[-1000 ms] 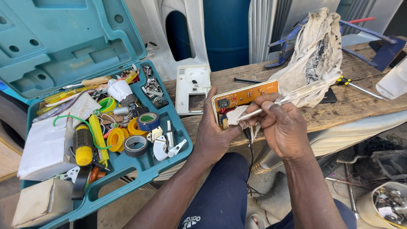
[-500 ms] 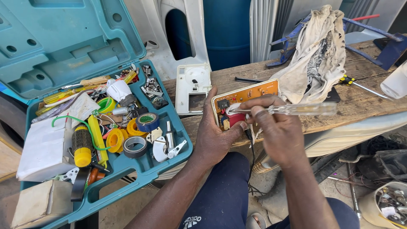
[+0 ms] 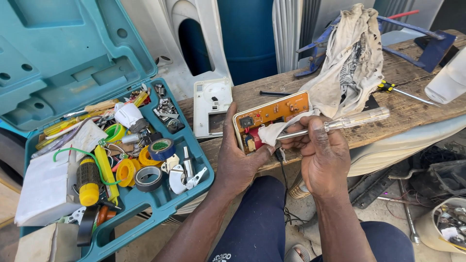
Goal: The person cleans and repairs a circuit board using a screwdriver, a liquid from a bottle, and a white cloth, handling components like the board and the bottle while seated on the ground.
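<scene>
Rough wooden planks of a workbench [image 3: 417, 104] are carrying the job, with a dirty cloth [image 3: 352, 58] lying at twelve o'clock from your hands. Your left hand [image 3: 238, 162] is cradling an orange circuit board [image 3: 272, 116] against the bench edge, thumb stretched up along its left side, fingers curled beneath. Your right hand [image 3: 323, 157] is pinching a clear-handled screwdriver [image 3: 357, 120] wrapped in a white rag [image 3: 272, 132], pressing it onto the board. At nine o'clock, a teal toolbox [image 3: 68, 63] is lying open, crowded with tape rolls [image 3: 150, 162].
</scene>
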